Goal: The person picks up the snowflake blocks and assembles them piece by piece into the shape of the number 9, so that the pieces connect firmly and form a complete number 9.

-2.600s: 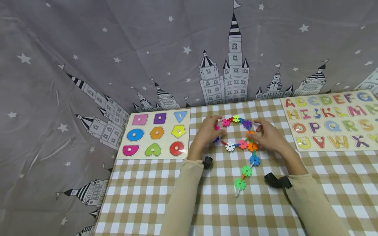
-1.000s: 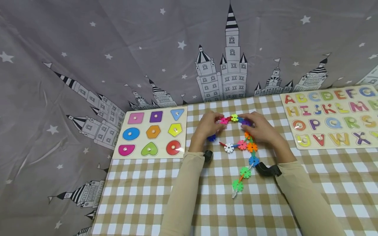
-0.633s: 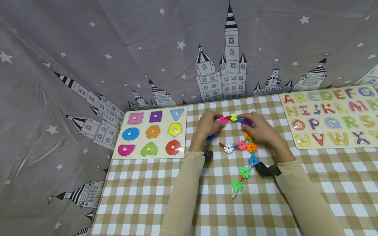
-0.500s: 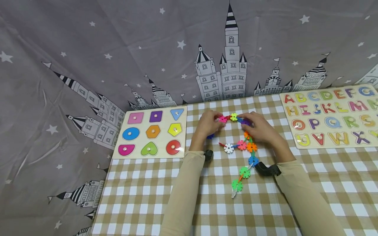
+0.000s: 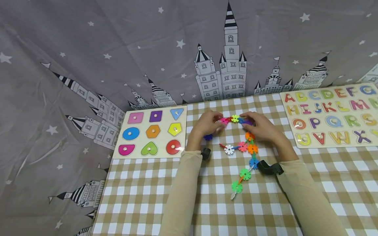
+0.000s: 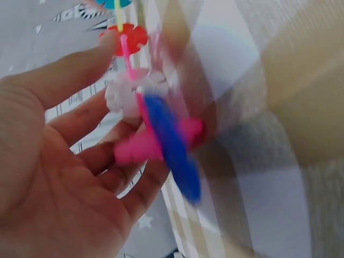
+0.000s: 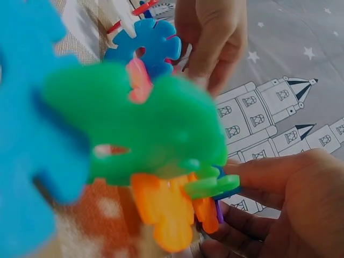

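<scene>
A chain of colourful snowflake-shaped interlocking discs (image 5: pixel 235 118) curves across the cloth in the head view. My left hand (image 5: pixel 206 124) pinches its upper left part by the pink disc (image 5: pixel 223 121). In the left wrist view the thumb lies at a red disc (image 6: pixel 131 38), with fingers behind a clear disc (image 6: pixel 121 99); a blue disc (image 6: pixel 174 153) hangs below. My right hand (image 5: pixel 260 127) pinches the upper right part near the purple disc (image 5: pixel 248 122). Blurred green (image 7: pixel 177 123) and orange discs (image 7: pixel 169 212) partly cover its fingertips in the right wrist view.
A wooden shape puzzle board (image 5: pixel 152 132) lies to the left, and an alphabet puzzle board (image 5: pixel 330 114) to the right. The chain's tail of green discs (image 5: pixel 245 174) trails toward the front. A grey castle-print curtain (image 5: pixel 147 42) hangs behind the checked tablecloth (image 5: pixel 141 196).
My right hand has moved left and taken hold of the chain by the purple disc. My left hand now grips the chain beside the pink disc. In the last half second both hands barely shift.
</scene>
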A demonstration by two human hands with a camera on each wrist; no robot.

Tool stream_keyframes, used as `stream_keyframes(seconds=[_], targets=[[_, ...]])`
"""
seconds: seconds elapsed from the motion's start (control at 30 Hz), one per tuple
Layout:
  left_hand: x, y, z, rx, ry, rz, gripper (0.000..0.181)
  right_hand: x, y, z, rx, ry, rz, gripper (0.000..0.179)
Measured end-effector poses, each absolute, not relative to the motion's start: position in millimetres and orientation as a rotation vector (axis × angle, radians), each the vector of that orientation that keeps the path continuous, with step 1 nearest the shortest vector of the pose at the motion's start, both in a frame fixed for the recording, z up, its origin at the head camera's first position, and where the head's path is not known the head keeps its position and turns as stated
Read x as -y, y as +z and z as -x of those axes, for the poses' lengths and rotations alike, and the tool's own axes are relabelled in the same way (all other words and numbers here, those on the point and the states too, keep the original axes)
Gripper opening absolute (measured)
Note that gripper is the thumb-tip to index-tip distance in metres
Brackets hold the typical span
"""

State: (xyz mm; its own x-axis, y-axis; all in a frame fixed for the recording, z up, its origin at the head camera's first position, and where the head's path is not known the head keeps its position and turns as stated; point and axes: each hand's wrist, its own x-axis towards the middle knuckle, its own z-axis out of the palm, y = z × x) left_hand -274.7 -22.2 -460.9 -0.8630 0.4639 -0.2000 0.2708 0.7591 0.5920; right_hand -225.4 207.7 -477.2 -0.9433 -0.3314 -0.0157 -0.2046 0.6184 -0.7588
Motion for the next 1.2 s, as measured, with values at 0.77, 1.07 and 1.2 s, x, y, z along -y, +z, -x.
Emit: stream_keyframes(seconds=[0.77, 1.07, 1.2], targets=[[52, -464, 222, -2.686, 1.009, -0.280, 0.049, -206, -476, 222, -2.692, -1.189, 0.480, 0.035], [57, -467, 216, -2.654, 1.113, -0.239, 0.049, -202, -459, 207, -2.807, -1.090, 0.443, 0.041], [58, -470, 215, -2.638, 1.157, -0.230, 0.049, -185, -452, 186, -2.891, -1.012, 0.568, 0.037]])
